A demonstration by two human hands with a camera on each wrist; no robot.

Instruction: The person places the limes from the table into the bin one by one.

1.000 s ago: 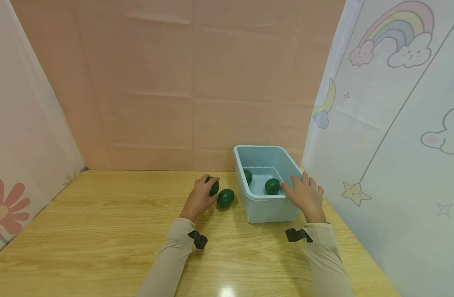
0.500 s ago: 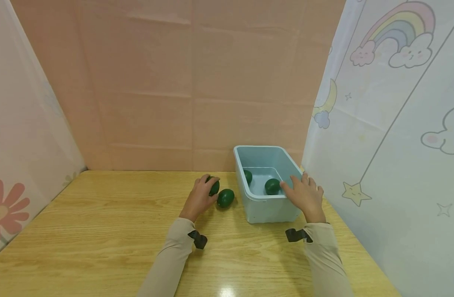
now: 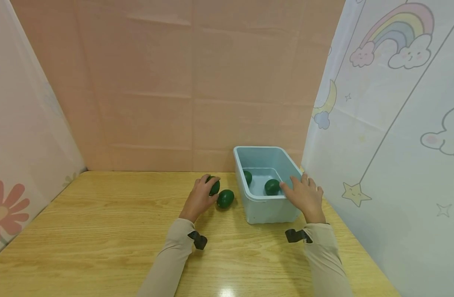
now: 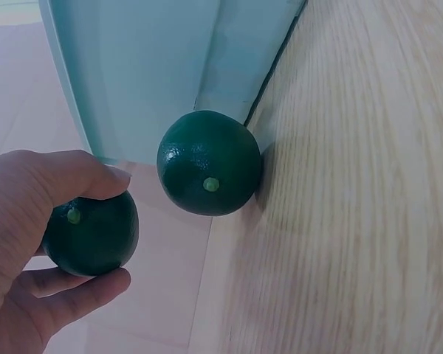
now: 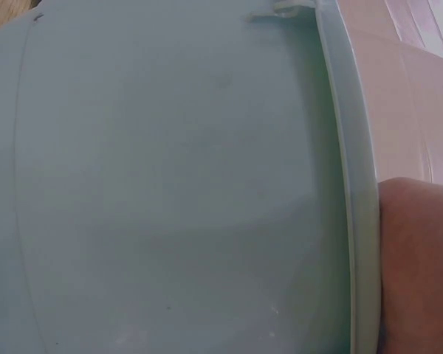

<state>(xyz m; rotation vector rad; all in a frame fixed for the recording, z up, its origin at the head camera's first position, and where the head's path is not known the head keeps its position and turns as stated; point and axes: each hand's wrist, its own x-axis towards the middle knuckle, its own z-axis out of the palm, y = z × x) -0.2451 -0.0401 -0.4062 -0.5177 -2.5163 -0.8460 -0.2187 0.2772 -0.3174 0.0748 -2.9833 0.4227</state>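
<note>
In the head view my left hand [image 3: 199,199] grips a dark green avocado [image 3: 213,186]. The left wrist view shows thumb above and fingers below this glossy fruit, its pale stem nub facing the camera. A second avocado [image 3: 225,199] lies on the table just right of that hand, close to the bin's side. My right hand [image 3: 306,197] rests at the near right corner of the light blue bin [image 3: 273,209], fingers spread over the rim. Inside the bin sit an avocado [image 3: 272,187] near the front and another avocado [image 3: 247,177], partly hidden by the left wall.
The wooden table [image 3: 100,231] runs up to a pinkish back curtain [image 3: 156,103]. A white printed curtain [image 3: 390,136] stands to the right, close beside the bin. On the left hangs another pale curtain [image 3: 22,115] with a flower print.
</note>
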